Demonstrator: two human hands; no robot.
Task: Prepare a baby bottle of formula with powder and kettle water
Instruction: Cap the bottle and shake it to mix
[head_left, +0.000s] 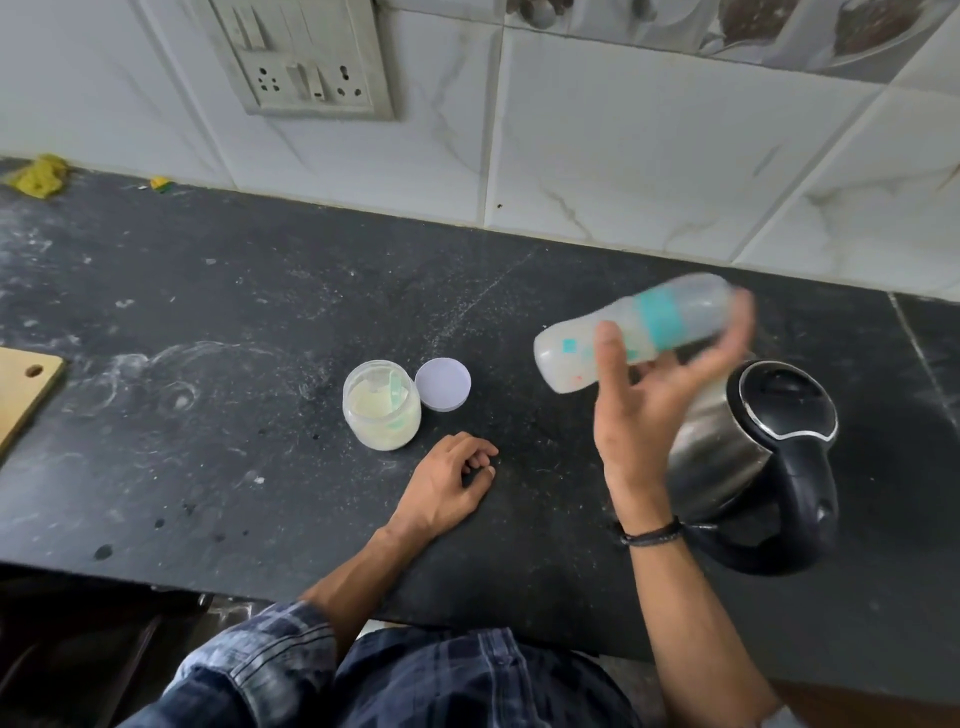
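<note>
Baby bottle (670, 317), teal-banded, in right hand (639, 415)

On the counter (208, 312) the powder jar (382, 415) stands just left of its lid (443, 384), the kettle (727, 457) far right, the right hand (639, 415) holding the bottle (660, 317) above between them.

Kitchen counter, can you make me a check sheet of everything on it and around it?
Surface: dark counter, dusted with white smears.
Job's things: baby bottle, blurred, tilted in the air; open powder jar with a scoop inside, its lid beside it; steel kettle, closed.
Clutter: yellow cloth; wooden board at the left edge.
Hands: right hand grips the bottle; left hand rests on the counter, holding nothing.
Cables: nothing seen.
Surroundings: tiled wall, socket panel.
</note>
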